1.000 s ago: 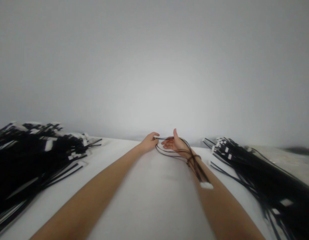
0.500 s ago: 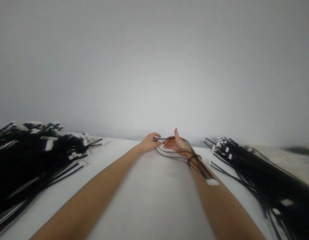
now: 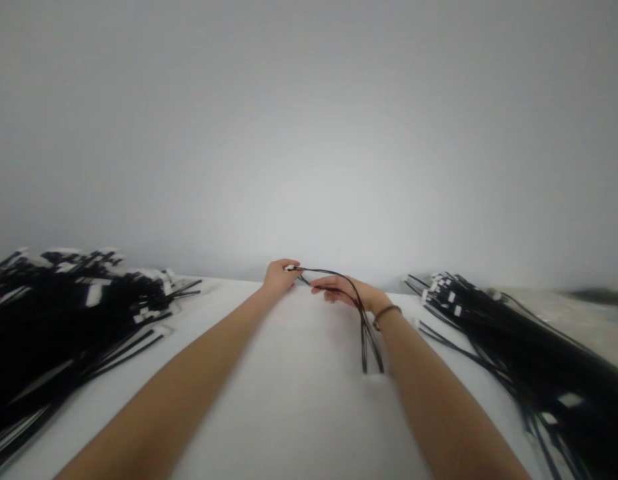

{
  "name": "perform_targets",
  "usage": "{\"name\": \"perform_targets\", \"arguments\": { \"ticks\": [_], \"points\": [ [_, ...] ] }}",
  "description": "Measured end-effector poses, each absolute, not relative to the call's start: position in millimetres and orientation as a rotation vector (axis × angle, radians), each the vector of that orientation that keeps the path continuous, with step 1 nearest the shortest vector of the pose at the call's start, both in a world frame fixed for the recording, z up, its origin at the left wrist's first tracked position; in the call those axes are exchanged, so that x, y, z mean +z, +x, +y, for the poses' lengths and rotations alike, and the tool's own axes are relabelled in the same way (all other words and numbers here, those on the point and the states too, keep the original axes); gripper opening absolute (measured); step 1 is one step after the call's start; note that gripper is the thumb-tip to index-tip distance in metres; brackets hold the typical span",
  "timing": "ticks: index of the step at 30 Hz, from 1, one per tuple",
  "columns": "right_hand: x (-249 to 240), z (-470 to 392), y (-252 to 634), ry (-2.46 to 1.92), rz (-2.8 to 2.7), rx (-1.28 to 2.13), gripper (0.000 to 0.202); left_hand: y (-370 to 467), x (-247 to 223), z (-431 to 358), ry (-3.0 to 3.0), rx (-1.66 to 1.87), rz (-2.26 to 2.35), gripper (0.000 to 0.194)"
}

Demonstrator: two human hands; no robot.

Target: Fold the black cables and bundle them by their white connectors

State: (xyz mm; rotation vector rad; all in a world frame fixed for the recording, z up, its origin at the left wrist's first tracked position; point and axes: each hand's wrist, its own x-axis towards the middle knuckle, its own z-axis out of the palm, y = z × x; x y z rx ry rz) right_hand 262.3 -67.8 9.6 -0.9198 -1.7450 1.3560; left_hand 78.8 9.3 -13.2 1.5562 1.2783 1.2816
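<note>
the white bench (image 3: pixel 299 400) carries two dark cable piles (image 3: pixel 509 340); between them the left hand (image 3: pixel 280 275) pinches one end of the thin wires (image 3: pixel 356 293); the right hand (image 3: pixel 356 291) touches them, but if its grip closes, i cannot tell.

Your L hand (image 3: pixel 280 275) pinches w/ fingertips; your R hand (image 3: pixel 353 293) is nearby, fingers pointing L, both arms outstretched.

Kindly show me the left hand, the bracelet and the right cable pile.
Left hand (image 3: pixel 276 277): head view, back of hand.
Bracelet (image 3: pixel 387 308): head view, upper band.
Right cable pile (image 3: pixel 513 337): head view, black middle.
</note>
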Motion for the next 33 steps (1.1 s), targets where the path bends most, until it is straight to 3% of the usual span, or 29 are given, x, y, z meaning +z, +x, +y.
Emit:
{"name": "perform_targets", "arguments": {
  "ticks": [3, 7, 13, 19, 33],
  "points": [
    [5, -62, 268, -0.726, -1.694, 1.597, 0.057, 57, -11, 21, 1.344, 1.430, 1.355, 0.026],
    [0, -58, 274, -0.689, -1.547, 1.690, 0.062, 31, -7, 35, 0.954, 1.582, 1.300, 0.022],
    [-5, -55, 276, -0.625, -1.397, 1.754, 0.076, 22, -1, 40, 0.829, 1.582, 1.307, 0.022],
    [-13, -46, 273, -0.579, -1.287, 1.744, 0.074, 8, -3, 47, 0.837, 1.740, 1.518, 0.024],
    [-16, -45, 264, -0.566, -1.338, 1.670, 0.066, -6, 1, 48, 0.596, 1.860, 1.500, 0.032]
  ]
}}
